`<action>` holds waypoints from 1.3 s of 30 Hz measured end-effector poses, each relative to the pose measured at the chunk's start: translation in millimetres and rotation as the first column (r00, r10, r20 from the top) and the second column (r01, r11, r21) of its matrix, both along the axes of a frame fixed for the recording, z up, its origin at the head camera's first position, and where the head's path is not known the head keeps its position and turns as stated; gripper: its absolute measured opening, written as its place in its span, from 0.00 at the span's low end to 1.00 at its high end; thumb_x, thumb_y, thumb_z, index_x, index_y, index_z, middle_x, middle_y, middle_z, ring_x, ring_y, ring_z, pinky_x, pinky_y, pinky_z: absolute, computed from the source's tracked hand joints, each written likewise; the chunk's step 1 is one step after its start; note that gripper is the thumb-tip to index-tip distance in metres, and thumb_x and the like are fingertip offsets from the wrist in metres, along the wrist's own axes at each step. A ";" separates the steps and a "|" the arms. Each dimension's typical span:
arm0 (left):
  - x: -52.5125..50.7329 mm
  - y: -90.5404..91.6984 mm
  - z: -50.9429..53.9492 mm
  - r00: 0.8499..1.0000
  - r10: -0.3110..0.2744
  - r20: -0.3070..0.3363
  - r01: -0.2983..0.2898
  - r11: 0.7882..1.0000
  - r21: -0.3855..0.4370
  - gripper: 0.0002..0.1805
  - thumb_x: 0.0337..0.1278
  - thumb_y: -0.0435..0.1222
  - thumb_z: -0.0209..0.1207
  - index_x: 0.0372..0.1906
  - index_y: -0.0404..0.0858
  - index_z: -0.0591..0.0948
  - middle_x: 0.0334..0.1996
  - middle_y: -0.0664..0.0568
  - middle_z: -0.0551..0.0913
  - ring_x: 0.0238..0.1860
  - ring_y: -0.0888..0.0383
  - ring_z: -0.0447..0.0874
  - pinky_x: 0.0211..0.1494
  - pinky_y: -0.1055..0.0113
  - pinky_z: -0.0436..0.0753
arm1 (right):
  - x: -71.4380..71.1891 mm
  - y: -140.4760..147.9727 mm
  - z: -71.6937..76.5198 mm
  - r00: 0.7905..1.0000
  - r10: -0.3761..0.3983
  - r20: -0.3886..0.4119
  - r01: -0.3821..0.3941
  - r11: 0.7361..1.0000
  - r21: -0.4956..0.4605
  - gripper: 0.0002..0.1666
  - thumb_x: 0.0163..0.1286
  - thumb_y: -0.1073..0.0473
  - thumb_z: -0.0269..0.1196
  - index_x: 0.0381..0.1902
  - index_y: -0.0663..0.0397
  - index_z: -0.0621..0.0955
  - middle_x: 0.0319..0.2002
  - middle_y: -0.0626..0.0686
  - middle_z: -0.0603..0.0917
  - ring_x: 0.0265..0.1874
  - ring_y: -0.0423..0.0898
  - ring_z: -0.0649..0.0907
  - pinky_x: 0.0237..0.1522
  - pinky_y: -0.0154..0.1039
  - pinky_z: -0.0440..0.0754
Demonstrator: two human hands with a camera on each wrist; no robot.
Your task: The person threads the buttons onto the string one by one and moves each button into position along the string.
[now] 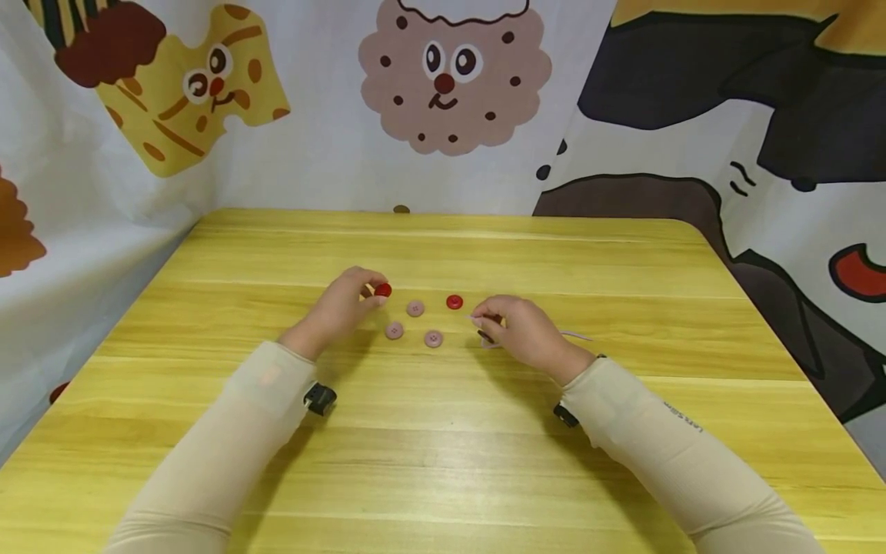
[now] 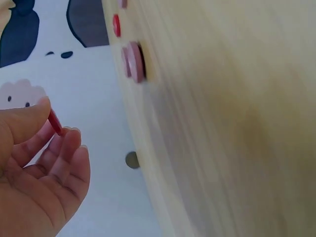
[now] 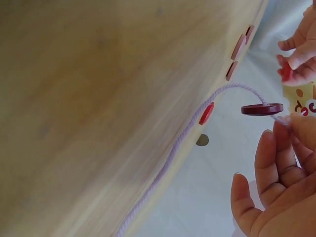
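My left hand (image 1: 338, 308) pinches a red button (image 1: 383, 290) by its edge between thumb and fingers, raised above the table. Opposite it, my right hand (image 1: 527, 332) grips a lilac cord (image 3: 170, 158) near its end. A dark red button (image 3: 261, 109) is strung on that cord, just below the pinching fingertips in the head view. Between the hands lie three pink buttons (image 1: 433, 338) with small holes. Another red button (image 1: 454, 302) lies flat on the table, nearest to my right hand.
The wood-grain table (image 1: 443, 462) has rounded far corners. Behind it hangs a white curtain (image 1: 318, 169) with cartoon food prints. A small black device (image 1: 321, 399) sits at the left sleeve's cuff, and a second one (image 1: 565, 415) at the right.
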State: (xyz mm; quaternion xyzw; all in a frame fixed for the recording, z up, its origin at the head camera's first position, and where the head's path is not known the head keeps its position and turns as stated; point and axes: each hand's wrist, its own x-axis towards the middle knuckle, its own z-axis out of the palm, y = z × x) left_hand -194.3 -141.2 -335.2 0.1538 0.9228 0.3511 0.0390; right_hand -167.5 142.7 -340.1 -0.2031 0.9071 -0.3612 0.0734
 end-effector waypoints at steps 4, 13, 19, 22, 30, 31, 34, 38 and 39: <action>3.6 9.7 2.0 1.000 -0.005 -0.024 0.006 0.999 0.042 0.15 0.66 0.30 0.57 0.54 0.28 0.76 0.50 0.39 0.76 0.49 0.45 0.75 0.51 0.54 0.76 | 0.0 -0.2 -0.3 1.000 -0.003 0.010 0.003 1.000 0.000 0.10 0.73 0.58 0.58 0.43 0.57 0.83 0.28 0.50 0.81 0.27 0.45 0.84 0.29 0.38 0.80; 7.1 25.4 1.7 1.000 0.013 -0.026 -0.010 0.992 0.127 0.17 0.67 0.33 0.56 0.57 0.32 0.75 0.51 0.42 0.75 0.51 0.45 0.75 0.53 0.53 0.77 | 1.0 -0.3 0.6 1.000 0.000 -0.011 0.000 1.000 0.004 0.10 0.73 0.59 0.58 0.43 0.58 0.83 0.28 0.49 0.81 0.27 0.44 0.84 0.30 0.37 0.80; 10.9 35.3 2.6 0.999 0.018 0.028 -0.023 0.981 0.195 0.18 0.67 0.34 0.57 0.59 0.35 0.74 0.54 0.45 0.74 0.53 0.48 0.74 0.49 0.57 0.78 | 0.9 -0.5 0.3 0.999 0.001 -0.033 -0.001 1.000 0.009 0.10 0.72 0.59 0.58 0.41 0.58 0.83 0.28 0.48 0.80 0.26 0.42 0.83 0.30 0.37 0.80; 12.9 40.4 2.4 0.997 0.000 0.083 -0.021 0.967 0.253 0.19 0.68 0.35 0.55 0.60 0.36 0.72 0.55 0.47 0.72 0.49 0.48 0.74 0.35 0.64 0.78 | 1.0 -0.6 0.1 0.999 0.001 -0.042 -0.001 1.000 0.014 0.10 0.72 0.59 0.58 0.41 0.58 0.83 0.29 0.48 0.80 0.26 0.41 0.83 0.30 0.37 0.80; 16.7 51.3 3.1 0.991 -0.016 0.135 -0.034 0.933 0.357 0.20 0.68 0.36 0.55 0.61 0.36 0.71 0.50 0.43 0.73 0.44 0.42 0.80 0.22 0.70 0.72 | 1.7 0.2 0.3 0.998 0.007 -0.068 -0.005 0.999 0.034 0.10 0.72 0.59 0.59 0.41 0.58 0.84 0.28 0.47 0.81 0.26 0.41 0.82 0.32 0.38 0.79; 16.7 52.2 2.6 0.993 -0.012 0.115 -0.028 0.938 0.346 0.19 0.68 0.36 0.56 0.61 0.36 0.72 0.50 0.43 0.74 0.45 0.43 0.80 0.24 0.69 0.74 | 1.8 0.2 0.3 0.997 0.008 -0.070 -0.006 0.999 0.034 0.10 0.72 0.59 0.59 0.41 0.58 0.84 0.28 0.47 0.81 0.26 0.41 0.82 0.32 0.38 0.79; 16.1 54.9 0.6 0.999 -0.011 0.041 -0.002 0.953 0.302 0.19 0.67 0.35 0.57 0.59 0.35 0.74 0.51 0.44 0.75 0.48 0.46 0.78 0.38 0.62 0.80 | 1.8 0.4 0.1 0.997 0.014 -0.079 -0.012 0.999 0.031 0.09 0.72 0.59 0.59 0.41 0.58 0.84 0.28 0.47 0.81 0.26 0.41 0.82 0.32 0.38 0.79; 16.5 58.0 -0.8 1.000 -0.024 0.005 0.021 0.956 0.291 0.18 0.66 0.34 0.58 0.58 0.34 0.75 0.52 0.43 0.76 0.50 0.48 0.76 0.53 0.55 0.78 | 1.6 0.3 0.0 0.995 0.022 -0.100 -0.019 0.999 0.038 0.09 0.72 0.59 0.59 0.41 0.57 0.84 0.29 0.47 0.81 0.25 0.40 0.81 0.32 0.38 0.79; 16.8 58.7 -0.8 1.000 -0.026 0.007 0.022 0.955 0.295 0.18 0.66 0.34 0.58 0.58 0.34 0.75 0.53 0.43 0.76 0.50 0.48 0.76 0.53 0.54 0.78 | 1.6 0.2 0.1 0.994 0.024 -0.104 -0.020 0.999 0.041 0.09 0.72 0.59 0.59 0.41 0.57 0.84 0.29 0.47 0.81 0.25 0.39 0.81 0.32 0.37 0.79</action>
